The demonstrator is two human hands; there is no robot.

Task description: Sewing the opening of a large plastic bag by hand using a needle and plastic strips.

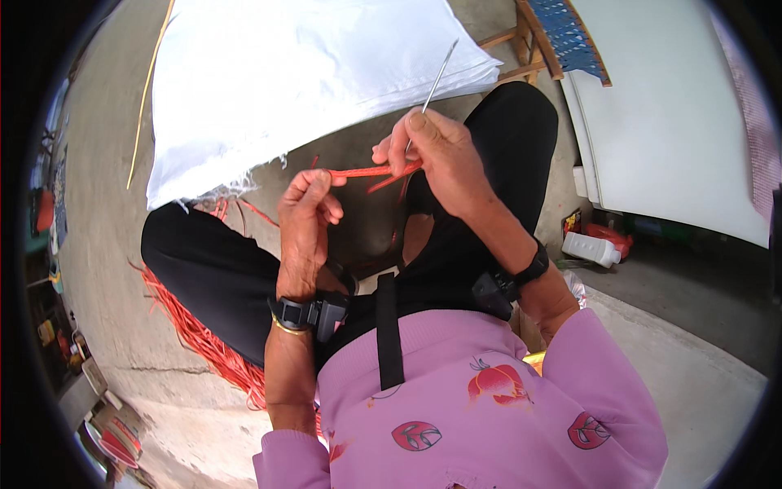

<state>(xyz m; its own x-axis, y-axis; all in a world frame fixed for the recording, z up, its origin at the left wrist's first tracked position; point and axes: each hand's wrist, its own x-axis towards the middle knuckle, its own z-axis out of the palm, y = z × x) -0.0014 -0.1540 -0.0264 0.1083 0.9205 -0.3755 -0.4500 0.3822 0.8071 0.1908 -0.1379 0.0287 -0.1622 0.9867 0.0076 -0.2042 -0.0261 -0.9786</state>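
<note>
A narrow braided orange-red cord (358,172) stretches between my two hands above my lap. My left hand (308,204) pinches its left end between thumb and fingers. At the other end, my right hand (440,151) has its fingers closed round the cord, and a loose strand hangs just below. The same hand also holds a long thin metal needle (441,73), pointing up and away from me. Whether the cord passes through the needle is hidden by the fingers.
White cloth (301,81) with a frayed near edge covers a surface ahead. Many orange-red strands (208,342) lie beside my left leg. A wooden stool with blue webbing (566,33) stands far right, near a white panel (676,106) and a white plastic bottle (590,249).
</note>
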